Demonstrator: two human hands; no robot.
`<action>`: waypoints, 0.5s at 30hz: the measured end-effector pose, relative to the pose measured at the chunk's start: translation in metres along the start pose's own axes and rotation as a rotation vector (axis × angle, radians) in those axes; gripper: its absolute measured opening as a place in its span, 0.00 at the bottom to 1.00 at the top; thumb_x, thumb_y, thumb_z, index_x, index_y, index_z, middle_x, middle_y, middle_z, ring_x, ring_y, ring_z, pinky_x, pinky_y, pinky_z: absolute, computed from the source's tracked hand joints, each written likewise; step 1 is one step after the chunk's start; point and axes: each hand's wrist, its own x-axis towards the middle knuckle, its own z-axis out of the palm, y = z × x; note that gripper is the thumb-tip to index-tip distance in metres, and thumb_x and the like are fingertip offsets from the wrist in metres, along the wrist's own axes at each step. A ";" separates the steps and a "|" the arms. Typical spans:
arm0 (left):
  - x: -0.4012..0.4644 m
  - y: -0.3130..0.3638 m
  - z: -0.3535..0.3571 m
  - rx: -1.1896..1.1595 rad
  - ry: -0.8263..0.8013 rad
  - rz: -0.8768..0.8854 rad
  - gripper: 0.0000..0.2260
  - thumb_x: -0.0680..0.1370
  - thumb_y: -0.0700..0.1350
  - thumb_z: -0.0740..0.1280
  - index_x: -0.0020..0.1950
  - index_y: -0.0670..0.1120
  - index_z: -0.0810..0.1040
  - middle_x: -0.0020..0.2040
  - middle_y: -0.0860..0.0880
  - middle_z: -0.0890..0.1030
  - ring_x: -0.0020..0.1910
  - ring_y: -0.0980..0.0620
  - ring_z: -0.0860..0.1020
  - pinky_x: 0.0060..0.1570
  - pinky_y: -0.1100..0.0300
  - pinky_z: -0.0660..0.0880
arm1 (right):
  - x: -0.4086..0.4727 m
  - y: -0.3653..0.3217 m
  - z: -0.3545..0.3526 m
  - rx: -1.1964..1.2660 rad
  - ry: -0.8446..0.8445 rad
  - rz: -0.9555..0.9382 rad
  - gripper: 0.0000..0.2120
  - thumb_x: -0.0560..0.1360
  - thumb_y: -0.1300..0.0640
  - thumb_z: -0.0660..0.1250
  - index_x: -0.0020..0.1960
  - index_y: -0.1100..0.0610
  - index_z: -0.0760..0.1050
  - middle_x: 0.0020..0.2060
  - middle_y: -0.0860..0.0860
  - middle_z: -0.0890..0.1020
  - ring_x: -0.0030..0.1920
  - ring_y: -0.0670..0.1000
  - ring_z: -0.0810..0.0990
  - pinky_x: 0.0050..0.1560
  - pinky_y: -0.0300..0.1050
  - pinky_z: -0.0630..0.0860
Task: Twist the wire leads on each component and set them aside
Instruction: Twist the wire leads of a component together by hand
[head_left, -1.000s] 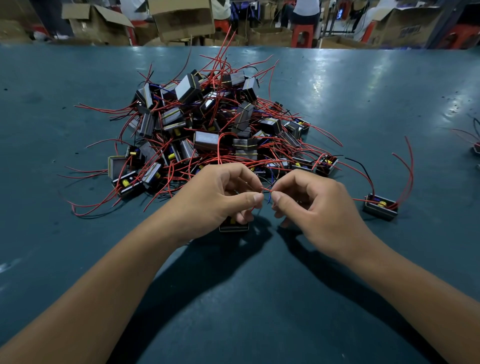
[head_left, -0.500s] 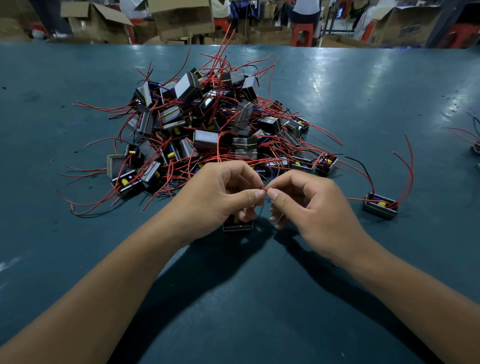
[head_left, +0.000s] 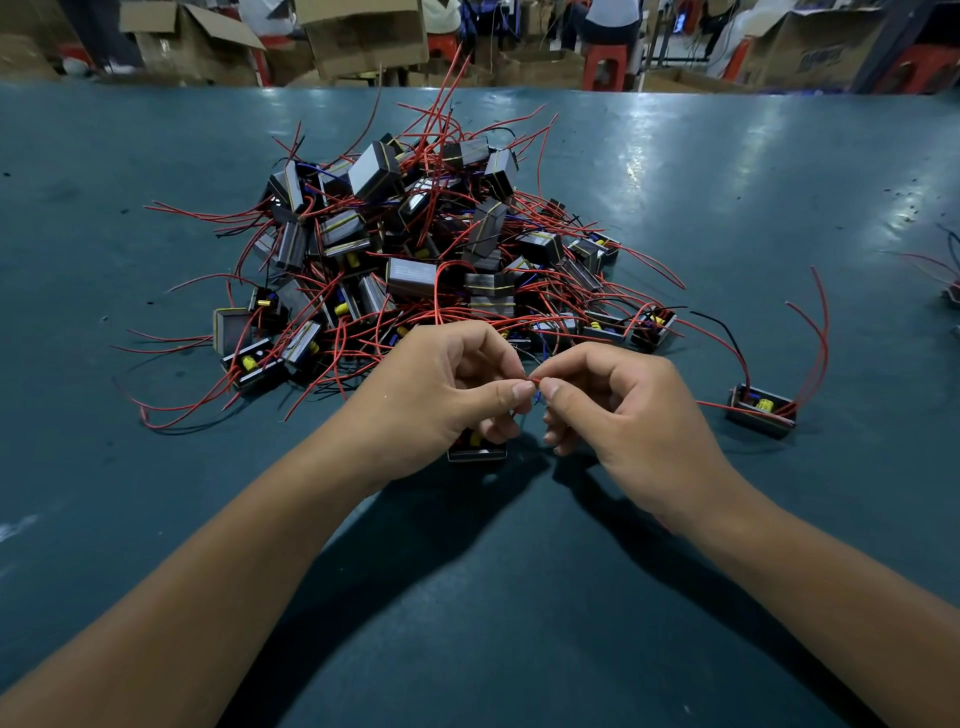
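the left hand (head_left: 441, 395) and the right hand (head_left: 618, 410) meet thumb tip to thumb tip just in front of the pile of components (head_left: 415, 260), on the side nearest the person. each hand pinches the red wire lead (head_left: 533, 382) between thumb and forefinger; only a short stretch of it shows in the small gap between the two pinches. its long axis there runs left to right, from one hand straight to the other. the component (head_left: 477, 453) being worked sits on the bench (head_left: 156, 493) directly under the left hand, mostly hidden by its curled fingers, so the left hand is the nearer one to its body and the right hand is at the free end. judgement: the twist turns on this line; the right hand would roll the lead about that left-to-right axis while the left hand holds it fixed. a single component (head_left: 761, 410) lies well apart to the right of the pile, its leads curving upward; whether they are twisted cannot be told.
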 end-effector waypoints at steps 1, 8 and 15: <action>0.000 0.000 0.000 -0.007 0.005 -0.003 0.06 0.76 0.37 0.72 0.48 0.36 0.78 0.38 0.44 0.84 0.34 0.51 0.82 0.37 0.59 0.80 | 0.000 0.000 0.000 -0.002 0.000 -0.004 0.06 0.79 0.62 0.68 0.45 0.55 0.82 0.31 0.54 0.82 0.31 0.51 0.82 0.33 0.41 0.78; 0.000 0.000 0.000 -0.090 -0.026 -0.035 0.09 0.72 0.38 0.74 0.48 0.39 0.77 0.39 0.42 0.84 0.37 0.48 0.85 0.38 0.62 0.80 | 0.001 -0.001 0.002 0.017 -0.014 -0.007 0.03 0.77 0.61 0.71 0.45 0.57 0.82 0.30 0.52 0.82 0.30 0.51 0.81 0.33 0.41 0.77; 0.003 -0.004 -0.003 -0.062 -0.038 -0.032 0.14 0.70 0.41 0.75 0.51 0.40 0.74 0.37 0.44 0.85 0.34 0.49 0.82 0.37 0.60 0.79 | 0.002 -0.001 0.003 0.035 -0.009 0.009 0.03 0.76 0.62 0.72 0.44 0.58 0.82 0.28 0.51 0.81 0.29 0.48 0.79 0.31 0.39 0.75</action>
